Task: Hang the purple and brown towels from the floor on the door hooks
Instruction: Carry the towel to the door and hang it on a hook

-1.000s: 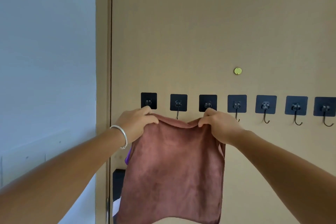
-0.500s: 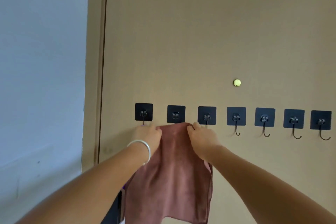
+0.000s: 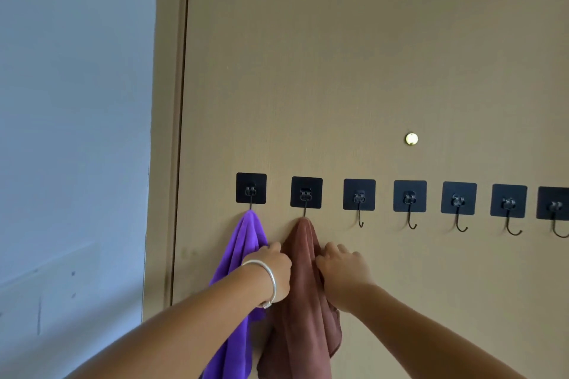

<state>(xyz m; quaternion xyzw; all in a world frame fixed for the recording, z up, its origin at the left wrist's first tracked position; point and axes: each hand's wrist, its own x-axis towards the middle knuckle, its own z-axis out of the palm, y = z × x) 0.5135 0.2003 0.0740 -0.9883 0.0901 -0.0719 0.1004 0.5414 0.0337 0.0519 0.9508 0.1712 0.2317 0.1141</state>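
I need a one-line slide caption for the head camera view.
Both hands adjust a brown cloth towel hanging beside a purple cloth towel.

Tan door (image 3: 338,55), pale wall (image 3: 74,101) and a small brass fitting.

The door fills most of the view, its surface a flat tan with faint grain; a round brass peephole (image 3: 411,139) shines on it right of centre. Along its left edge runs the door frame (image 3: 164,132) in the same tan, a dark gap line between the two. Left of the frame stands a bluish-white wall, with a few small dark marks low down.
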